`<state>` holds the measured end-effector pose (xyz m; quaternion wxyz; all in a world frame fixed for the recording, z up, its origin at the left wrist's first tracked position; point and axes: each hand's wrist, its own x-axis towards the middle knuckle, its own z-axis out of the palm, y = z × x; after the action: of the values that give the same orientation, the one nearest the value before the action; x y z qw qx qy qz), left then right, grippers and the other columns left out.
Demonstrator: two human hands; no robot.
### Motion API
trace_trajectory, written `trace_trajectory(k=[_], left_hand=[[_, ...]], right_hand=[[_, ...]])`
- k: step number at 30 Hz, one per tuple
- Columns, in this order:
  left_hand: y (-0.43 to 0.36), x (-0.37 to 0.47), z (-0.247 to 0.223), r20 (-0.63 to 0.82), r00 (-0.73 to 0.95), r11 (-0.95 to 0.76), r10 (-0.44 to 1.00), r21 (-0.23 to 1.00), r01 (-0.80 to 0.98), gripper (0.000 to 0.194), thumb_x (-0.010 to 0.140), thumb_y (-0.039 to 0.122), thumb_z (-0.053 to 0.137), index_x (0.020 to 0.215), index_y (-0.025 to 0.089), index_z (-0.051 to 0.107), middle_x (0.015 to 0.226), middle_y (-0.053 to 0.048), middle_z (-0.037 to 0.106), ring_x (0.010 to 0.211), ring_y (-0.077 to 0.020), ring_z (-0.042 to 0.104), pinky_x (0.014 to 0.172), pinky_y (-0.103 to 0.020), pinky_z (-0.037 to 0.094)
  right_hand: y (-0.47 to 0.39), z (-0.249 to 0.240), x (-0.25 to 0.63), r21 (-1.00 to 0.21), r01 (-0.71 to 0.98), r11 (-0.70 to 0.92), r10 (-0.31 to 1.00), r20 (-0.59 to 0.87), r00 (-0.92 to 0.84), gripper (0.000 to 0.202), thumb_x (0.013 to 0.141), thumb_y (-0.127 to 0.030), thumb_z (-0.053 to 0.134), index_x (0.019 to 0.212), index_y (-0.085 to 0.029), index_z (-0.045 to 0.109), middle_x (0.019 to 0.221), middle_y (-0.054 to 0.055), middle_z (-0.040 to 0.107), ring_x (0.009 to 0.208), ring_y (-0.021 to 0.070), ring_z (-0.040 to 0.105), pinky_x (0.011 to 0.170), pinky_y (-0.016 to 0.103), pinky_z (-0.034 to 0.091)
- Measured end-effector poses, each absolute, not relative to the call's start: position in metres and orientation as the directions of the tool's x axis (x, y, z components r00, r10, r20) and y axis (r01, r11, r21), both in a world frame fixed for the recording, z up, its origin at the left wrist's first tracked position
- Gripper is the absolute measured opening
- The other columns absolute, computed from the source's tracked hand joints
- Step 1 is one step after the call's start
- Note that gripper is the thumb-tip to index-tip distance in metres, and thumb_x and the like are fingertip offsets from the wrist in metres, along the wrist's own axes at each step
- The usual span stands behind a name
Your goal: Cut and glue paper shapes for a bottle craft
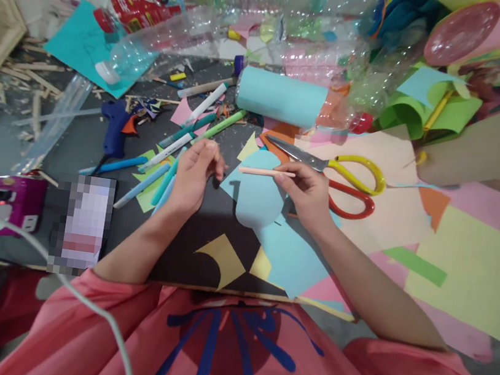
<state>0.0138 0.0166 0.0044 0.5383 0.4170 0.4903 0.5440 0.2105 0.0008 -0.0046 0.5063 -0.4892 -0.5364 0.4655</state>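
As the right hand (304, 189) is pinching one end of a thin peach-coloured strip (259, 171) between thumb and fingers, a pair of scissors (323, 163) with yellow and red handles is lying on the bench (69, 153) just beyond it. The strip is pointing leftward on the near side of the scissors, over a rounded piece of light-blue paper (257, 201). Farther left of the scissors, the left hand (196, 174) is curling its fingers beside a cluster of felt-tip markers (166, 152); whether it is gripping anything, the view is not making clear. Well to the left of the scissors, a blue glue gun (115, 128) is resting past the markers. Just beyond the scissors, a bottle wrapped in light-blue paper (281, 97) is lying on its side, while a pale yellow-green paper sheet (470, 243) is spreading out to their near right.
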Motion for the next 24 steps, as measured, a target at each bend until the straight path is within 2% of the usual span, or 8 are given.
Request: trace_trajectory(k=[2,4,7,10,13,18,24], left_hand=[[0.015,0.015,0.004,-0.057,-0.08,0.046,0.995,0.99,-0.135,0.051,0.078,0.056,0.068,0.05,0.021,0.043,0.04,0.008,0.04,0.04,-0.0063,0.042,0.061,-0.025,0.052],[0.014,0.015,0.004,-0.037,-0.071,0.03,0.997,0.994,-0.106,0.047,0.073,0.052,0.074,0.051,0.02,0.048,0.044,0.006,0.046,0.044,-0.0068,0.047,0.062,-0.024,0.051],[0.013,0.015,0.004,-0.022,0.004,0.022,1.0,0.999,-0.034,0.03,0.065,0.044,0.081,0.064,0.019,0.064,0.06,0.002,0.063,0.056,-0.0092,0.056,0.059,-0.023,0.048],[0.012,0.016,0.006,-0.055,0.078,0.05,0.995,0.996,0.071,0.023,0.064,0.038,0.08,0.065,0.018,0.069,0.063,0.001,0.066,0.06,-0.0113,0.058,0.06,-0.025,0.048],[0.01,0.017,0.005,-0.075,0.065,0.069,0.995,0.993,0.093,0.018,0.066,0.035,0.078,0.064,0.018,0.07,0.062,0.001,0.065,0.059,-0.0118,0.058,0.062,-0.026,0.048],[0.009,0.016,0.001,-0.108,0.004,0.107,0.994,0.993,0.048,0.016,0.069,0.031,0.075,0.063,0.018,0.069,0.061,0.001,0.065,0.06,-0.0114,0.058,0.062,-0.025,0.048],[0.019,0.011,0.008,-0.053,-0.187,0.013,0.981,0.978,-0.21,0.024,0.075,0.033,0.073,0.062,0.02,0.059,0.058,0.004,0.058,0.051,-0.007,0.053,0.057,-0.02,0.048]], right_hand=[[0.0,-0.005,0.21,-0.991,0.084,0.1,0.995,0.098,-0.023,0.023,0.076,-0.045,0.073,0.076,-0.022,0.069,0.075,0.0,0.07,0.066,0.0142,0.061,0.059,0.028,0.049],[-0.001,-0.006,0.21,-0.988,0.112,0.102,0.995,0.099,-0.033,0.023,0.077,-0.045,0.072,0.077,-0.022,0.07,0.075,0.0,0.071,0.067,0.0147,0.062,0.059,0.029,0.05],[-0.001,-0.006,0.211,-0.984,0.142,0.112,0.993,0.106,-0.047,0.02,0.077,-0.043,0.072,0.077,-0.022,0.071,0.074,0.0,0.072,0.067,0.0152,0.063,0.059,0.029,0.051],[-0.002,-0.005,0.211,-0.979,0.156,0.134,0.99,0.125,-0.062,0.015,0.078,-0.038,0.072,0.078,-0.022,0.071,0.077,0.001,0.074,0.068,0.0153,0.065,0.06,0.029,0.052],[-0.003,-0.004,0.21,-0.971,0.18,0.155,0.987,0.143,-0.074,0.013,0.079,-0.035,0.071,0.078,-0.023,0.072,0.078,0.001,0.074,0.07,0.0158,0.066,0.061,0.029,0.053],[-0.006,-0.005,0.208,-0.967,0.164,0.193,0.98,0.182,-0.08,0.009,0.079,-0.032,0.07,0.078,-0.023,0.073,0.075,0.001,0.074,0.069,0.0158,0.067,0.06,0.029,0.053],[-0.002,-0.006,0.212,-0.981,0.131,0.14,0.99,0.141,-0.002,0.009,0.078,-0.032,0.071,0.078,-0.023,0.071,0.077,0.0,0.072,0.067,0.0145,0.063,0.059,0.028,0.051]])
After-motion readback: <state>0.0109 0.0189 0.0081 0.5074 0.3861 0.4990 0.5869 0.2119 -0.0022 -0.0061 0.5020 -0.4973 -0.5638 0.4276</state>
